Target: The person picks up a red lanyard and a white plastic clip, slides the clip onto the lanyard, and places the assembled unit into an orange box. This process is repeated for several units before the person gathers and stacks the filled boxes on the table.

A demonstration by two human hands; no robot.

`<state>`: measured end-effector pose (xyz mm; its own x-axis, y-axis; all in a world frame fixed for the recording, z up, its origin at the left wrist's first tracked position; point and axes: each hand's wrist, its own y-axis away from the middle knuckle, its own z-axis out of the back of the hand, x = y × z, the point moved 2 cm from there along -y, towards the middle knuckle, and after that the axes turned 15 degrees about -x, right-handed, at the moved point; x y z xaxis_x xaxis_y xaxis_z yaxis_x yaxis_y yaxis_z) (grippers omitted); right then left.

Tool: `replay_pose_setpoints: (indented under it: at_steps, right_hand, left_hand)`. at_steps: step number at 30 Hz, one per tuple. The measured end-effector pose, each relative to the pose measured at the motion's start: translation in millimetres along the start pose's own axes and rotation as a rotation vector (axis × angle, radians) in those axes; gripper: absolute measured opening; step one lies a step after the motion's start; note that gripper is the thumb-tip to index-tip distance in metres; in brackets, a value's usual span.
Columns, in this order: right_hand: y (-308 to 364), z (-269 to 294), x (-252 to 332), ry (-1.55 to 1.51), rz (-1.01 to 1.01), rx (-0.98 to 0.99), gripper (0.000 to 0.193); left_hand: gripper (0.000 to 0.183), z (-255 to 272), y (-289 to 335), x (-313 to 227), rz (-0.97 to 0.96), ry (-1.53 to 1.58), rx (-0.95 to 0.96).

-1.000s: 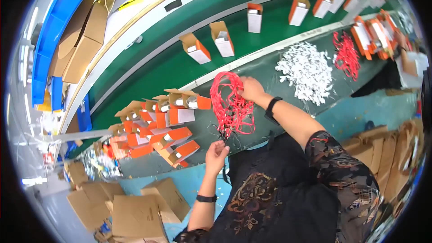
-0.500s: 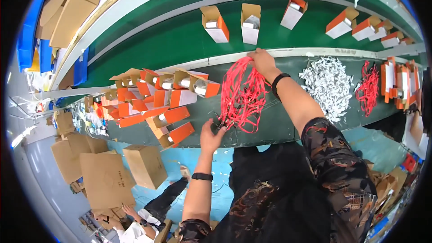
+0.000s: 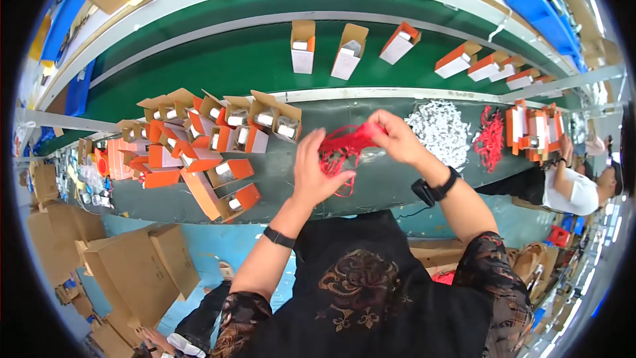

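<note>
A bundle of thin red straps (image 3: 339,159), looking like lanyards or wrist cords, is in front of me at the middle of the dark worktop. My right hand (image 3: 397,138) is closed on the top end of the bundle and bunches it together. On the other side, my left hand (image 3: 313,169) has its fingers stretched up and its thumb apart. It is close against the straps; whether any strap lies in its palm is hidden. The lower loops hang or rest near the worktop behind my left thumb.
Open white-and-orange boxes (image 3: 218,136) crowd the left of the worktop. To the right lie a pile of small white pieces (image 3: 438,134), more red straps (image 3: 489,139) and further boxes (image 3: 533,129). Several boxes (image 3: 348,53) stand on the green belt behind. A person (image 3: 573,185) is at the far right.
My right hand has drawn the top of the red bundle nearer and gathered it. My left hand has risen alongside the straps. The view has shifted, showing a person at the right.
</note>
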<state>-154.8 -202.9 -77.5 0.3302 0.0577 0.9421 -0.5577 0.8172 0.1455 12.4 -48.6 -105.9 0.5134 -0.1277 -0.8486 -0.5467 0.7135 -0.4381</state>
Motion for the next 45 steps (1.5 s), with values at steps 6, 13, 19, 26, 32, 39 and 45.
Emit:
replay_pose_setpoints:
  at_steps: [6,13,19,26,32,39,45]
  right_hand:
    - [68.9,32.3,143.6,0.522,0.542,-0.12,0.017]
    - [109.7,106.9,172.2,0.346,0.43,-0.179,0.016]
    - [141.6,148.4,226.4,0.384,0.291,0.193,0.027]
    - [147.5,173.5,241.8,0.372,0.294,0.355,0.021]
    - [164.1,145.2,283.6,-0.092,0.222,0.283,0.024]
    - [170.5,108.0,310.4,-0.297,0.314,0.188,0.034]
    - [170.5,107.6,361.2,-0.035,0.482,0.144,0.031]
  left_hand:
    - [0.056,-33.4,-64.6,-90.1,0.041,0.492,0.359]
    - [0.016,-4.4,-71.6,-132.3,0.165,0.396,0.303]
    - [0.016,8.5,-42.9,-171.1,-0.19,0.19,0.194]
    - [0.011,43.9,-46.6,-185.1,-0.131,0.13,0.146]
    - [0.069,11.9,-24.8,-185.3,0.079,0.649,0.275]
    - [0.092,-56.7,-15.4,-207.6,0.242,0.908,0.696]
    - [0.064,-78.6,26.9,-189.5,0.297,1.113,0.925]
